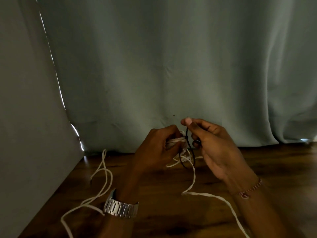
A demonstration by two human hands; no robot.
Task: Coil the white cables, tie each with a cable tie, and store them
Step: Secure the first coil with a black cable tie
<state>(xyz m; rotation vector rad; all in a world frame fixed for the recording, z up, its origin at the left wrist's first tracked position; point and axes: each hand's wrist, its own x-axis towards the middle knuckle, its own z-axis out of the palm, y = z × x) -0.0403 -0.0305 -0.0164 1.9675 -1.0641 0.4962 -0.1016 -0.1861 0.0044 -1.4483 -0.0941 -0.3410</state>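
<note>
Dim light, both hands raised just above the table [163, 212], close to the curtain [171, 66] at its far edge. Left hand [154, 150] clenched around a small coil [175, 140] of white cable, fingers curled over the bundle, strands showing between fingers and thumb. Right hand [212, 148] just right of the coil, thumb and forefinger pinching the upper end of a thin black tie [187, 134]; the tie runs down past the coil and loops under it, its lower bend hanging between the two hands above the table. Whether the tie is fastened cannot be told. Loose tail [193, 179] of cable drops from the coil to the table, bends, then runs off toward the near right edge. A second cable [103, 182] lies in slack loops on the table left of the left hand, from near the curtain down to the near left corner, passing under the left wrist. Metal watch [121, 207] on left wrist; beaded bracelet [248, 189] on right wrist. Grey wall [25, 117] meets the table on the left.
</note>
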